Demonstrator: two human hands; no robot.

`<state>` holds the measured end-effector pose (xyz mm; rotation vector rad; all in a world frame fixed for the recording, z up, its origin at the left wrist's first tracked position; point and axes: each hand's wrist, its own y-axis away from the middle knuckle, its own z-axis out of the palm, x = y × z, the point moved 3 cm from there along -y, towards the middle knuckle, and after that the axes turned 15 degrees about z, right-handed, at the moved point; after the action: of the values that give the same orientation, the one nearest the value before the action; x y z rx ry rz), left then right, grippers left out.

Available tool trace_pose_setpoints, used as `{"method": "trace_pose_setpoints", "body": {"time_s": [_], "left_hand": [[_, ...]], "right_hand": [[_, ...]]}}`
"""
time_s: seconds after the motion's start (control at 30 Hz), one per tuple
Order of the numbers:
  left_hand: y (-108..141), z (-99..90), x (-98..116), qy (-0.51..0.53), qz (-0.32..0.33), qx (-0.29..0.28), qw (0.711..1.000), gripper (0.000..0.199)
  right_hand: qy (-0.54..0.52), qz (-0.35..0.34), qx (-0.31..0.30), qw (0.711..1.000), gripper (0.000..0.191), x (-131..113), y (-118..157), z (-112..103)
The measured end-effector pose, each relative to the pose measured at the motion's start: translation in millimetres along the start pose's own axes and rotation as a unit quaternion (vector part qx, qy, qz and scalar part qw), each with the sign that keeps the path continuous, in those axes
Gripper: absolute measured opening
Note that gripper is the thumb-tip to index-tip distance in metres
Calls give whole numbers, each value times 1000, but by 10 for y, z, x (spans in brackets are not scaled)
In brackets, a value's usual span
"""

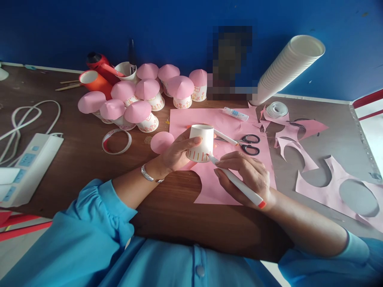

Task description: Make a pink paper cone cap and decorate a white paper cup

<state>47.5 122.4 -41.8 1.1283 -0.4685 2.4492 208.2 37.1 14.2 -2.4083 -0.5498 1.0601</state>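
A white paper cup (203, 137) is held up in my left hand (176, 151), thumb across its side. Short red and yellowish strokes run in a row around the lower part of the cup. My right hand (245, 175) grips a white marker (241, 185) with a red end, its tip at the cup's lower edge. Beneath lies a pink paper sheet (230, 195). On it, behind the cup, rest black-handled scissors (250, 144), another white marker (226, 136) and a glue tube (235, 114). A pink paper disc (162, 142) lies beside my left hand.
Several decorated cups with pink cone tops (148, 89) stand at the back left, near an orange cup (95, 81). A tape roll (116, 142) and a power strip (37, 167) lie left. A tall cup stack (290, 67) leans at the wall; pink scraps (335, 179) lie right.
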Motion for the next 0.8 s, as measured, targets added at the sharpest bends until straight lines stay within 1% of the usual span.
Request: {"method": "trace_pose_setpoints", "body": {"time_s": [0.13, 0.27, 0.47, 0.63, 0.8], "left_hand": [[1, 0, 2, -9, -1, 0, 1000, 55], [-3, 1, -1, 10, 0, -3, 1000, 51], [-3, 2, -1, 15, 2, 1, 1000, 53], [0, -4, -3, 14, 4, -6, 1000, 46], [-11, 1, 8, -3, -1, -3, 1000, 52]], "right_hand": [[-5, -3, 0, 1000, 22, 0, 0, 4], [-3, -1, 3, 1000, 24, -4, -13, -4], [0, -1, -3, 1000, 21, -12, -19, 3], [0, -3, 1, 1000, 20, -12, -20, -12], [3, -1, 8, 1000, 21, -14, -16, -49]]}}
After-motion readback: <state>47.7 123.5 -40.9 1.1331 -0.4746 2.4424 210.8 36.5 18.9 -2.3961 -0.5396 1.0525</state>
